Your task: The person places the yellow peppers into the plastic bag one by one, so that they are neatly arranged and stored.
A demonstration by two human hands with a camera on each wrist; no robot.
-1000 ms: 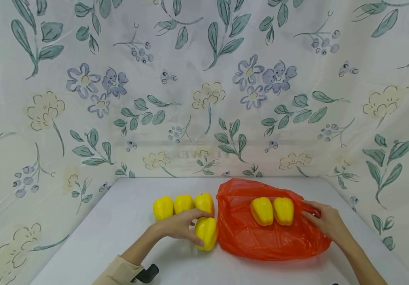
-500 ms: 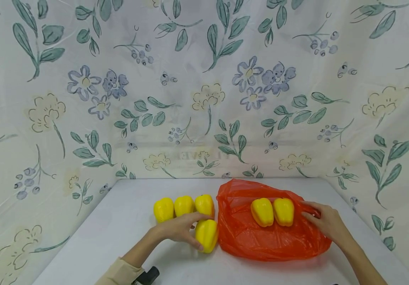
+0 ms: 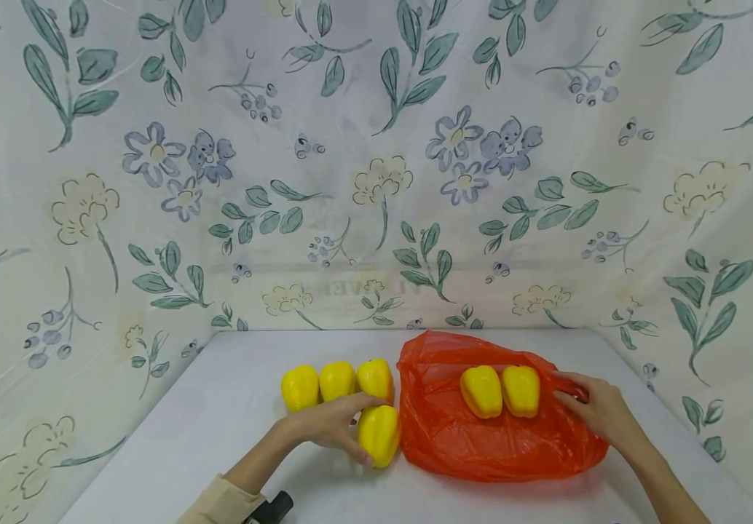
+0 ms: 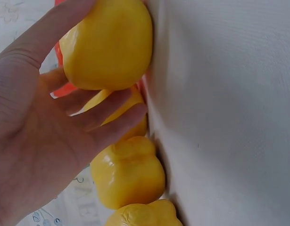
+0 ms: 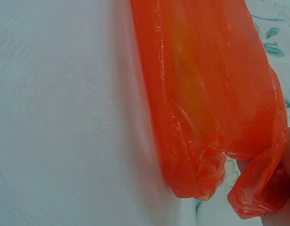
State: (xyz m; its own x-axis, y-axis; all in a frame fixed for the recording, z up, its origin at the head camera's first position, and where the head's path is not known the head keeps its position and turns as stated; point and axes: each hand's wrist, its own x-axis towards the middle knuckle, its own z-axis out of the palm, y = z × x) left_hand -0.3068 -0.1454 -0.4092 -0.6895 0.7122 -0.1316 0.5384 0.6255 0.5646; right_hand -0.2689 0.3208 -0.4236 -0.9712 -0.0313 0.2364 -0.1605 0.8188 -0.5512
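Observation:
My left hand [image 3: 333, 424] holds a yellow bell pepper [image 3: 379, 437] between thumb and fingers, just left of a red plastic bag [image 3: 481, 455]. In the left wrist view, the thumb and forefinger lie around that pepper [image 4: 109, 47], while other fingers spread below it. Behind the hand, three more yellow peppers [image 3: 301, 387] stand in a row. Two yellow peppers [image 3: 481, 391] lie side by side in the bag's opening. At the bag's right side, my right hand [image 3: 602, 409] pinches its rim; the right wrist view shows the gathered plastic [image 5: 258, 188] at the fingers.
The white table [image 3: 213, 422] carries everything. A flower-printed sheet [image 3: 376, 218] hangs behind it and along both sides. A black device [image 3: 273, 507] sits at the left wrist by the beige sleeve.

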